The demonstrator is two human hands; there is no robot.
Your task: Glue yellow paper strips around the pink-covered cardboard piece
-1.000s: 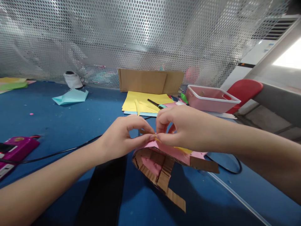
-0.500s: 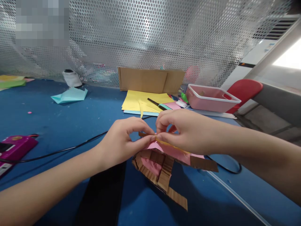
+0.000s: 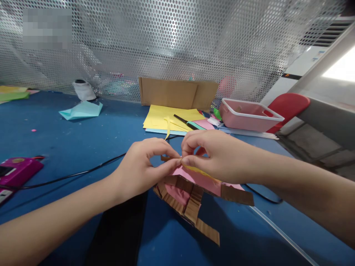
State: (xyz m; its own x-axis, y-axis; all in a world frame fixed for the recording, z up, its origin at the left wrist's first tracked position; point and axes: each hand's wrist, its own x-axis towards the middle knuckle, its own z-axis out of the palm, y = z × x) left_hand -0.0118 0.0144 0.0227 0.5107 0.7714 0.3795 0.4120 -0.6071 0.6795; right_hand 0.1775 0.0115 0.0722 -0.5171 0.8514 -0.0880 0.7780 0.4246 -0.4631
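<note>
My left hand [image 3: 144,168] and my right hand [image 3: 215,155] meet over the middle of the blue table [image 3: 83,144], each pinched shut at the fingertips. Between thumbs and forefingers they hold the top edge of a pink paper and brown corrugated cardboard piece [image 3: 194,192], lifted off the table and tilted. A thin yellow paper strip [image 3: 198,170] lies along its top edge, under my right thumb. Brown cardboard strips hang from the piece's underside toward me.
Yellow paper sheets [image 3: 166,118] with a black pen [image 3: 184,122] lie behind the hands, before a cardboard sheet [image 3: 177,94]. A pink tray [image 3: 248,114] stands at right, a light blue folded paper [image 3: 80,110] at left, a magenta device [image 3: 16,171] with a black cable [image 3: 72,177]. Perforated metal screen behind.
Both hands keep their pinch on the piece and shift slightly left. The cardboard piece tilts a little more; the view has drifted slightly.
</note>
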